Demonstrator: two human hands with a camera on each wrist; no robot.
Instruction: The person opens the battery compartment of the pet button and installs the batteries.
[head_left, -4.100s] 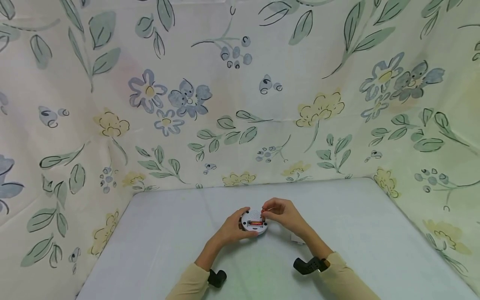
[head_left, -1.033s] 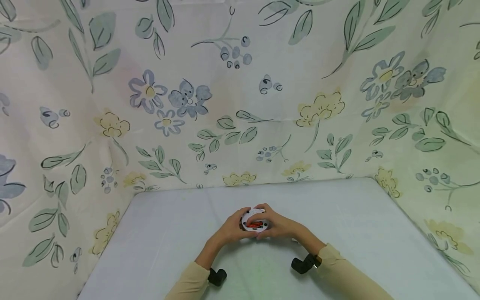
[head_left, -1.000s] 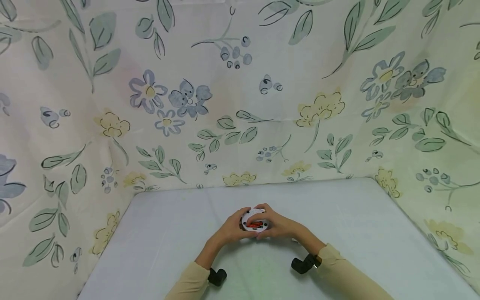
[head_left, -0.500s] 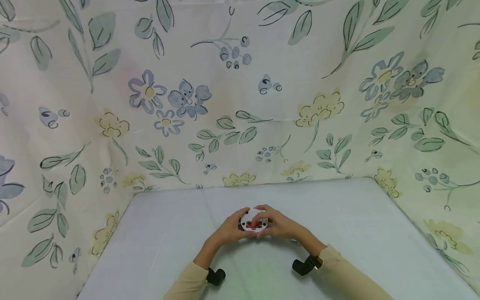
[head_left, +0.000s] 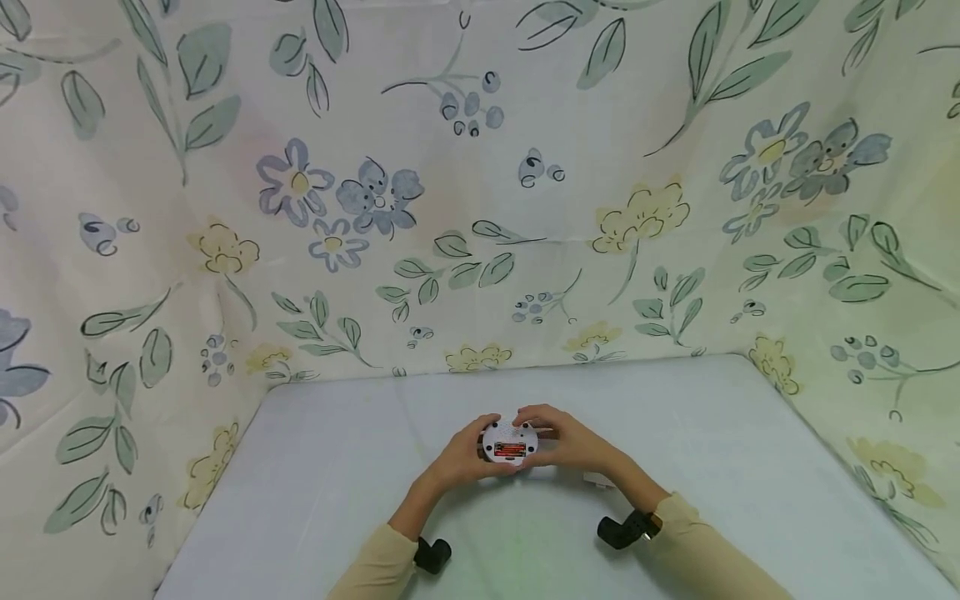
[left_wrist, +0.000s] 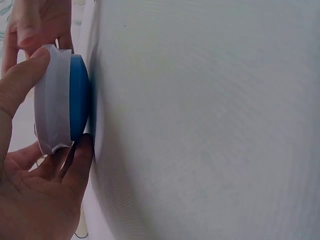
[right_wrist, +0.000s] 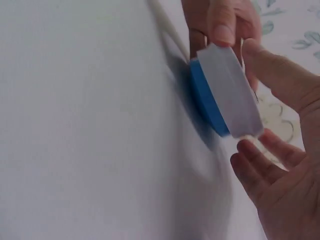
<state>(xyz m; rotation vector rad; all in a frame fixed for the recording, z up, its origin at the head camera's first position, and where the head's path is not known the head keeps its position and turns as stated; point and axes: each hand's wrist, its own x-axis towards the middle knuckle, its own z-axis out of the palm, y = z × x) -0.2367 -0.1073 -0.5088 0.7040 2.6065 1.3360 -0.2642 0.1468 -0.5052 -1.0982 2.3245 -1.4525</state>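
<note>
A round white device [head_left: 505,432] with a dotted grille on its upturned back lies between both hands in the head view. Two red batteries [head_left: 510,450] sit side by side in its uncovered compartment. Blue colours its lower side, seen in the left wrist view as a blue base [left_wrist: 79,97]. My left hand [head_left: 459,457] grips the rim from the left, thumb on the near edge and fingers on the far edge. From the right, my right hand [head_left: 576,446] curves loosely around the device, its fingertips right at the rim and nothing pinched between them.
A small white flat piece [head_left: 598,479] lies on the white table [head_left: 360,467], partly under the right forearm. Floral fabric [head_left: 450,275] hangs behind the table and along both sides. Black wrist cameras [head_left: 432,556] are strapped to both arms.
The right hand first held a red battery above the device, then pressed into the compartment, and has now drawn back right to the rim. Both batteries now show. The left hand keeps its grip.
</note>
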